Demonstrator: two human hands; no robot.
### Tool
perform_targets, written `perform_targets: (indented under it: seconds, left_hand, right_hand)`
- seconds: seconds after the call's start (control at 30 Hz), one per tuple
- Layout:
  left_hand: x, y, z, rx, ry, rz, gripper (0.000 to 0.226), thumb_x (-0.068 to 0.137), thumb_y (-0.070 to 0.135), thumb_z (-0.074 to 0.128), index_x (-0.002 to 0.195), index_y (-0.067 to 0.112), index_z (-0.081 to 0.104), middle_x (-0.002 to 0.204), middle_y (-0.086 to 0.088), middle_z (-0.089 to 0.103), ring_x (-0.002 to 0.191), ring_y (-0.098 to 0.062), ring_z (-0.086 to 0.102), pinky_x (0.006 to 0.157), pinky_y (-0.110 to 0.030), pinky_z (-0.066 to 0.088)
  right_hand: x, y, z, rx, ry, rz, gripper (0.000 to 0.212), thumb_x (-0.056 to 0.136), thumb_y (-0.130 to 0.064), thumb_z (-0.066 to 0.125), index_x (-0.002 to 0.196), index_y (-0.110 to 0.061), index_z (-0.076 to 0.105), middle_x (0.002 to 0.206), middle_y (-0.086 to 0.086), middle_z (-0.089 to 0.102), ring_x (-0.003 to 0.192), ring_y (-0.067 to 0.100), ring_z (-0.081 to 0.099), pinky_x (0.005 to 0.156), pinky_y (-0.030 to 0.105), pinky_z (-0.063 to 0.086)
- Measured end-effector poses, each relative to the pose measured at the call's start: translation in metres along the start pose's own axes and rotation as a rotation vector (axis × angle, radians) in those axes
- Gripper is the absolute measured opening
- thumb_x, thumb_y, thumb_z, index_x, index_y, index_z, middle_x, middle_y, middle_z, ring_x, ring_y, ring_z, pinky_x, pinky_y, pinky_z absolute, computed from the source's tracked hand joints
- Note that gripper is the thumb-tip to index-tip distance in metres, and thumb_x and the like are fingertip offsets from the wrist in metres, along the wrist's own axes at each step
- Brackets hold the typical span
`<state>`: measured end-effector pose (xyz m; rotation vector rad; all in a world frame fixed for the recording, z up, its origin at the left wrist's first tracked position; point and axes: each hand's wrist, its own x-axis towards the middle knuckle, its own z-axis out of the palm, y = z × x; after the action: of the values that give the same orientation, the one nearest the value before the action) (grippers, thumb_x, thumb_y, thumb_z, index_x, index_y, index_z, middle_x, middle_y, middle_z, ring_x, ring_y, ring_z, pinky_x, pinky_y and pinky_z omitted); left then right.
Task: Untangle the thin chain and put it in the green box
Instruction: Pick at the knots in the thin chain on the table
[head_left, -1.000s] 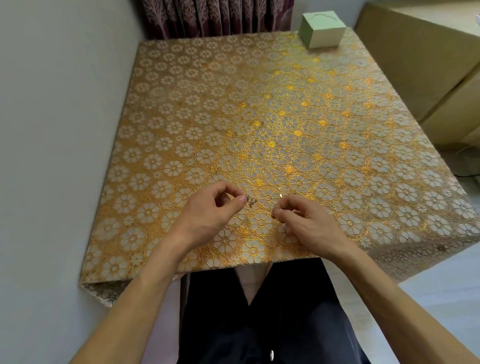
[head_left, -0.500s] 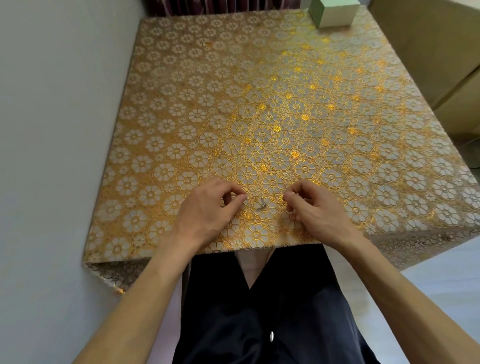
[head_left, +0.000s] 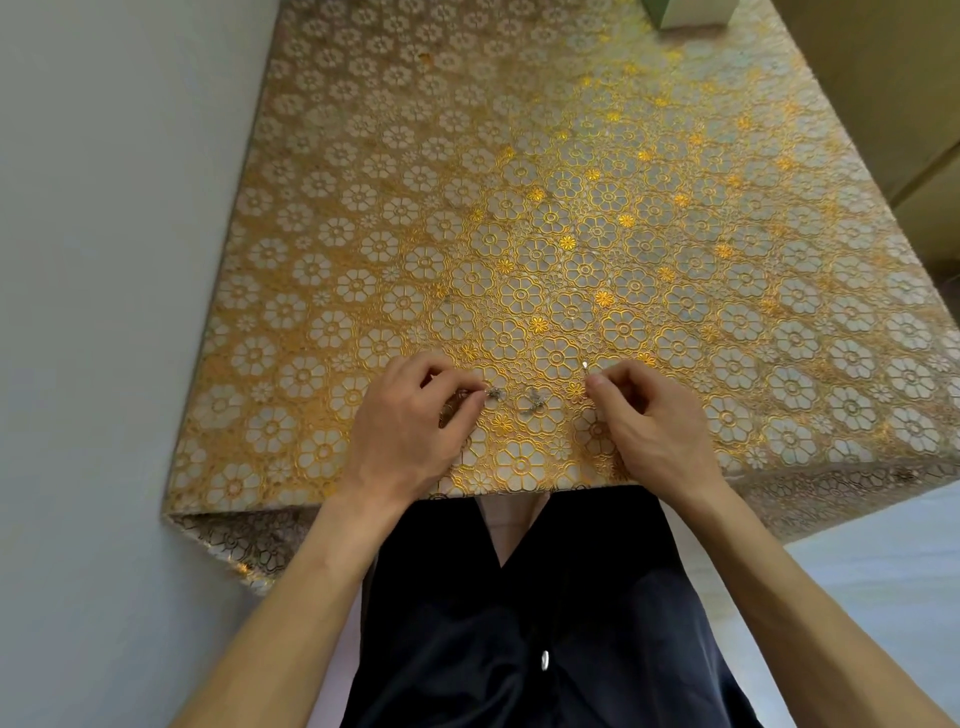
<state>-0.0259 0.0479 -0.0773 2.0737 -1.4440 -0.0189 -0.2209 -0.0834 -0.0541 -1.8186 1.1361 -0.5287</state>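
The table (head_left: 467, 156) is bounded on the left by a wall (head_left: 104, 260) touching its edge and on the right by a cabinet (head_left: 893, 104) just beside it. From the left hand (head_left: 410, 431) and right hand (head_left: 649, 421) at the near edge, joined by the pinched chain (head_left: 531, 402), only flat cloth is crossed up to the box (head_left: 685, 13) at the far right corner.

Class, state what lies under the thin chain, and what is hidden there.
Under the thin chain shows the gold flowered tablecloth; whatever lies beneath that cloth is covered.
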Motion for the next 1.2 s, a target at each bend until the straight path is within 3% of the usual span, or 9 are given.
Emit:
perform_targets:
  seconds: [0.23,0.33,0.5,0.6,0.8,0.9,1.03,1.1,1.2]
  left_hand:
    - [-0.004,0.0,0.005,0.033,0.07,-0.003,0.017,0.091,0.034,0.067,0.095,0.019,0.075,0.097,0.002,0.065,0.091,-0.019,0.058,0.077,-0.035,0.048]
    - [-0.004,0.0,0.006,0.057,0.078,0.008,0.016,0.091,0.033,0.068,0.093,0.018,0.074,0.097,0.001,0.065,0.09,-0.02,0.058,0.077,-0.036,0.048]
    - [-0.006,0.0,0.006,0.075,0.074,0.013,0.016,0.091,0.032,0.068,0.094,0.017,0.074,0.097,0.0,0.065,0.089,-0.021,0.057,0.076,-0.037,0.048]
    - [-0.006,0.0,0.006,0.073,0.086,0.007,0.016,0.09,0.032,0.068,0.093,0.017,0.074,0.097,0.0,0.065,0.09,-0.021,0.057,0.076,-0.037,0.048]
    - [-0.007,-0.001,0.005,0.035,0.067,-0.025,0.019,0.091,0.034,0.064,0.095,0.018,0.074,0.098,0.001,0.066,0.092,-0.019,0.056,0.078,-0.036,0.048]
    - [-0.007,-0.002,0.005,0.015,0.078,-0.036,0.021,0.092,0.034,0.063,0.095,0.017,0.074,0.097,0.001,0.067,0.091,-0.02,0.058,0.079,-0.036,0.048]
    - [-0.006,-0.002,0.006,0.013,0.101,-0.034,0.019,0.093,0.032,0.064,0.095,0.016,0.074,0.095,0.001,0.067,0.089,-0.021,0.059,0.077,-0.037,0.048]
    - [-0.007,-0.002,0.006,0.022,0.096,-0.038,0.019,0.093,0.032,0.064,0.096,0.016,0.074,0.095,0.001,0.067,0.089,-0.021,0.058,0.076,-0.037,0.048]
    - [-0.007,-0.003,0.006,0.033,0.098,-0.031,0.02,0.093,0.033,0.064,0.097,0.016,0.074,0.095,0.001,0.067,0.089,-0.021,0.058,0.076,-0.038,0.049]
  right_hand:
    - [0.001,0.003,0.002,0.077,0.019,0.027,0.019,0.097,-0.032,0.063,0.081,-0.022,0.068,0.061,-0.012,0.06,0.057,0.001,0.05,0.056,0.014,0.036]
    - [0.003,0.003,-0.001,0.198,0.004,0.073,0.017,0.097,-0.029,0.064,0.082,-0.021,0.07,0.064,-0.008,0.062,0.06,0.005,0.05,0.062,0.026,0.039]
    - [0.006,-0.002,-0.01,0.398,-0.042,0.161,0.017,0.1,-0.016,0.059,0.084,-0.012,0.065,0.049,-0.015,0.047,0.043,0.003,0.037,0.045,0.015,0.03]
    - [0.008,0.0,-0.012,0.462,-0.044,0.221,0.012,0.098,-0.013,0.059,0.087,-0.009,0.063,0.046,-0.014,0.045,0.039,0.006,0.033,0.038,0.017,0.028]
    - [0.014,0.004,-0.019,0.666,-0.066,0.254,0.004,0.083,-0.023,0.073,0.081,-0.02,0.074,0.067,-0.002,0.05,0.042,0.007,0.031,0.045,0.025,0.016]
    - [0.012,0.005,-0.02,0.663,-0.03,0.263,0.006,0.09,-0.019,0.071,0.085,-0.017,0.076,0.083,0.01,0.056,0.045,0.009,0.028,0.051,0.032,0.014]
    - [0.008,0.006,-0.022,0.582,0.027,0.235,0.007,0.089,-0.023,0.073,0.088,-0.017,0.077,0.083,0.014,0.052,0.044,0.008,0.031,0.043,0.021,0.024]
    - [0.006,0.007,-0.023,0.555,0.04,0.218,0.007,0.089,-0.024,0.073,0.088,-0.018,0.077,0.073,0.011,0.051,0.043,0.007,0.033,0.041,0.019,0.028]
    - [0.004,0.006,-0.023,0.44,0.067,0.177,0.007,0.091,-0.024,0.073,0.085,-0.019,0.075,0.06,-0.01,0.057,0.047,0.002,0.041,0.049,0.018,0.035]
